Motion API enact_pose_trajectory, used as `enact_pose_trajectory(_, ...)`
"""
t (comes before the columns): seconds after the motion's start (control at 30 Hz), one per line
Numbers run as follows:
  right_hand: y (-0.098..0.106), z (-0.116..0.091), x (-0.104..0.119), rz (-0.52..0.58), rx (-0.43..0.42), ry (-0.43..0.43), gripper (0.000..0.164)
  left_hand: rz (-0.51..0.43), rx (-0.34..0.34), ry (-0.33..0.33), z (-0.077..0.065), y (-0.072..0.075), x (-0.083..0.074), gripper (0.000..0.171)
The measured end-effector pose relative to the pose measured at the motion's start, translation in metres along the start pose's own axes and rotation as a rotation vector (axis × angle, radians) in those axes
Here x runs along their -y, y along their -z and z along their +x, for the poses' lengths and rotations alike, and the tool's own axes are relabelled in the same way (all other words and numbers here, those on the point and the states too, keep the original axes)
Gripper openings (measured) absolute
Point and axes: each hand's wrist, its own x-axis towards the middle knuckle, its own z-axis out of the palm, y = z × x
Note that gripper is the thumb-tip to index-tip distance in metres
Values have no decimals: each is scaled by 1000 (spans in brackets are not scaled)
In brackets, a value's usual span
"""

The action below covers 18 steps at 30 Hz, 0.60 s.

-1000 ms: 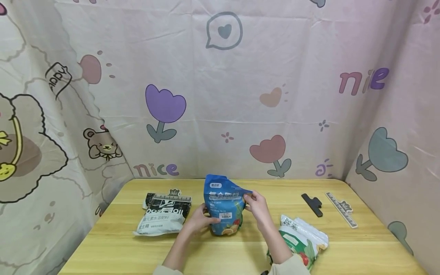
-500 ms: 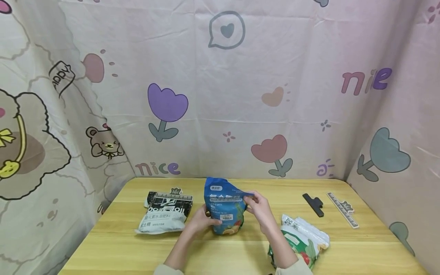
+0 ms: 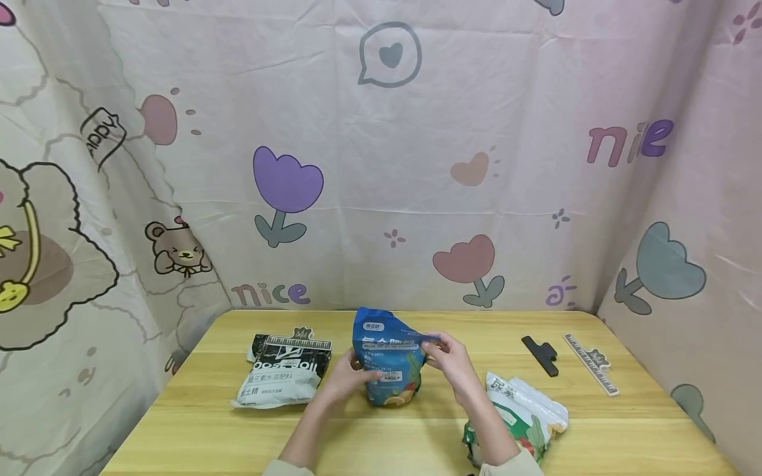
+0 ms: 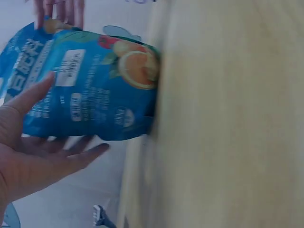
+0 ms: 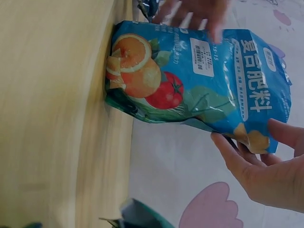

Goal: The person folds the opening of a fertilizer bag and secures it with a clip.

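A blue fertilizer bag [image 3: 389, 360] with fruit and vegetable pictures stands upright on the wooden table, at the middle of the head view. My left hand [image 3: 344, 380] holds its left side, thumb across the front and the other fingers passing behind. At the upper right corner, my right hand [image 3: 450, 360] pinches the bag's edge, which is drawn out to the right. The right wrist view shows the right thumb [image 5: 282, 133] on the front near that corner, with fingers behind. In the left wrist view the bag's base [image 4: 154, 90] meets the table.
To the left lies a black and white bag [image 3: 280, 380] with a piano-key clip [image 3: 297, 342] across it. A green and white bag [image 3: 524, 416] lies by the right forearm. Farther right are a black clip [image 3: 542, 356] and another piano-key clip [image 3: 592, 363].
The blue bag's top and the right hand have come down slightly. My left thumb sits a little higher on the front. The other bags and clips stay in place.
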Motion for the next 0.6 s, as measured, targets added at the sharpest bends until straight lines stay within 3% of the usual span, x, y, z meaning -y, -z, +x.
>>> enact_pose_trajectory(0.23, 2, 1, 2, 23, -22, 11, 27, -85, -99, -43, 3, 9, -17, 54)
enact_pose_trajectory(0.6, 3, 5, 2, 8, -45, -19, 31, -89, -215, 8, 8, 10, -23, 51)
